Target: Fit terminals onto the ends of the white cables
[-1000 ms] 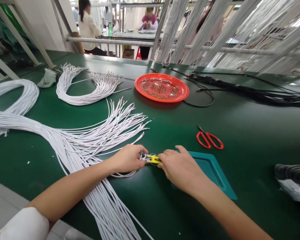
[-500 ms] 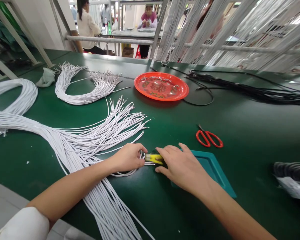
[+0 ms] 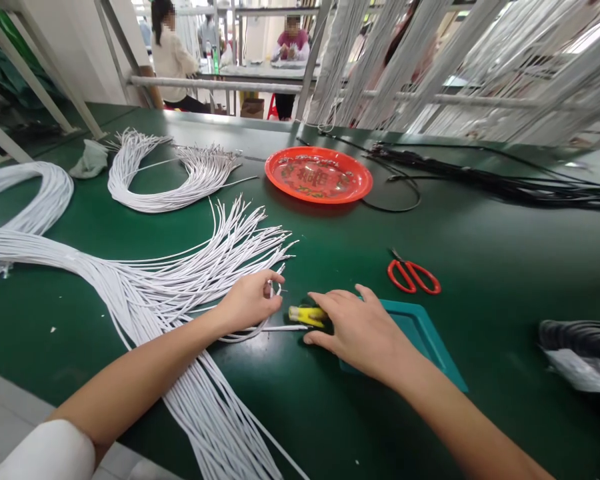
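Note:
My left hand (image 3: 250, 300) pinches a thin white cable end (image 3: 279, 289) between thumb and fingers, beside the frayed spread of a large bundle of white cables (image 3: 145, 287). My right hand (image 3: 355, 327) is curled round a small yellow tool (image 3: 307, 315), whose pale tip points left toward my left hand. A gap separates that tip from the left fingers. Below the tool, a white cable runs along the green table (image 3: 290, 400). Under and behind my right hand lies a teal tray (image 3: 425, 340).
Red-handled scissors (image 3: 413, 276) lie right of centre. A round red tray (image 3: 319, 175) sits farther back, with black cables (image 3: 480, 175) to its right. More white coils (image 3: 155, 193) rest at the back left. Beyond the rack, people work at another table.
My left hand has moved a little left and up, away from the yellow tool's tip, with the cable end in its fingers. The view has shifted slightly.

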{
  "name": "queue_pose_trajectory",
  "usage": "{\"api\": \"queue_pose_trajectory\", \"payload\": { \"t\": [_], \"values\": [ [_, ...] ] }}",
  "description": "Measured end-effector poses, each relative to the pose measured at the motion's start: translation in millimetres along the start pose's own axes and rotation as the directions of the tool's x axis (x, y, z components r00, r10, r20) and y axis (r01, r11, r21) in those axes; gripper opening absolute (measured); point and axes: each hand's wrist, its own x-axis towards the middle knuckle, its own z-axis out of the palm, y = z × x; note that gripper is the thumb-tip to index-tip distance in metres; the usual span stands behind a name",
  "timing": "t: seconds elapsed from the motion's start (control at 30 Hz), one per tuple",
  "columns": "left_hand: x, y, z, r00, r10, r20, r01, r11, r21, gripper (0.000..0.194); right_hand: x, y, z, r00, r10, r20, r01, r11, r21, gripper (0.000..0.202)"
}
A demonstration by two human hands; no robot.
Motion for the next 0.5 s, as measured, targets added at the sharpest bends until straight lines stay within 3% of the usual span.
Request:
{"api": "queue_pose_trajectory", "payload": {
  "t": [0.1, 0.27, 0.37, 0.5],
  "values": [
    [2.9, -2.4, 1.5, 0.999, 0.017, -0.034, -0.019, 0.998, -0.053, 0.034, 1.4, 0.8, -4.6, 1.000, 0.017, 0.023, -0.018, 0.998, 0.061, 0.056],
    [1.1, -0.1, 5.6, 0.994, 0.027, 0.105, -0.017, 0.995, -0.094, 0.045, -0.8, -1.5, -15.0, 1.000, -0.015, -0.004, 0.016, 0.992, 0.127, 0.074],
    [4.8, 2.1, 7.5, 0.986, 0.034, 0.163, -0.017, 0.994, -0.106, 0.056, 1.2, 0.9, -13.8, 0.998, -0.062, 0.015, 0.061, 0.997, 0.041, 0.063],
    [5.8, 4.8, 10.5, 0.969, 0.050, 0.243, -0.032, 0.996, -0.080, 0.066, 4.4, 4.3, -10.7, 0.999, -0.012, 0.035, 0.012, 1.000, 0.014, 0.055]
  ]
}}
